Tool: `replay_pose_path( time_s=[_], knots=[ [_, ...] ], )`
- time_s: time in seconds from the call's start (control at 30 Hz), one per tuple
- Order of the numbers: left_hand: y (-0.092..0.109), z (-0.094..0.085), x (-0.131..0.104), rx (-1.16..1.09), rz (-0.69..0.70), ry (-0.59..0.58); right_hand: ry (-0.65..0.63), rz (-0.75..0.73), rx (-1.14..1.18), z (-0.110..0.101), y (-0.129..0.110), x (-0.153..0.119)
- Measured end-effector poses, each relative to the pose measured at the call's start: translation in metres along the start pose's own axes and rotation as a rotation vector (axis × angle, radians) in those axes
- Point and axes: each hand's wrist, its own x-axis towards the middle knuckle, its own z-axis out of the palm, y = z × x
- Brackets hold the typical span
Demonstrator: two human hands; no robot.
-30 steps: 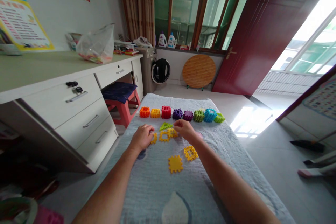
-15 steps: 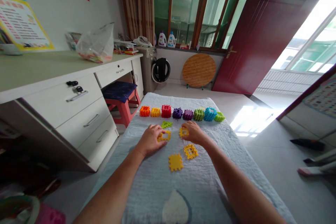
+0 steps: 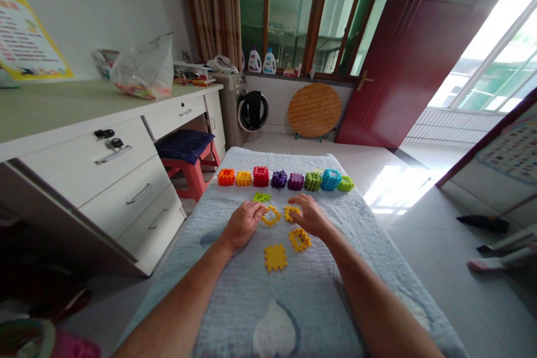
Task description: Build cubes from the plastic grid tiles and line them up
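Hands on two yellow tiles, mid-cloth.

My left hand (image 3: 243, 225) pinches a yellow open tile (image 3: 272, 215), fingers curled; my right hand (image 3: 309, 216) grips another yellow tile (image 3: 291, 212) just beside it. I'd line up the toothed edges squarely before pressing, keeping clear of the spare tiles (image 3: 276, 257) on the cloth (image 3: 235, 313).

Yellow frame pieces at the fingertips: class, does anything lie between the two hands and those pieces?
Nothing visible does. The left hand already touches one yellow frame piece, and the right hand covers part of another yellow frame piece. Only bare blanket lies around them; the green piece sits farther back.
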Motion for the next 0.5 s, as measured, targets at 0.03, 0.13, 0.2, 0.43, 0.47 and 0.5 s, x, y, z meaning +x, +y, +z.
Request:
replay_pose_path(
  time_s=[0.03,0.13,0.2,0.43,0.47,0.5],
  knots=[
    [0.002,0.002,0.0,-0.067,-0.019,-0.004,0.012,-0.011,0.024,0.001,-0.002,0.0],
    [0.005,0.007,-0.001,-0.085,-0.004,-0.002,0.029,-0.034,0.045,0.004,-0.008,-0.001],
    [0.003,0.005,0.0,0.022,0.031,0.071,0.004,-0.066,0.014,0.006,-0.012,-0.002],
    [-0.036,-0.02,0.0,0.164,-0.033,0.288,-0.181,-0.21,-0.071,0.023,-0.023,-0.002],
    [-0.043,-0.024,0.0,0.171,-0.051,0.281,-0.195,-0.206,-0.073,0.025,-0.024,-0.001],
    [-0.05,-0.029,-0.001,0.171,-0.072,0.276,-0.2,-0.205,-0.07,0.027,-0.025,-0.001]
  ],
)
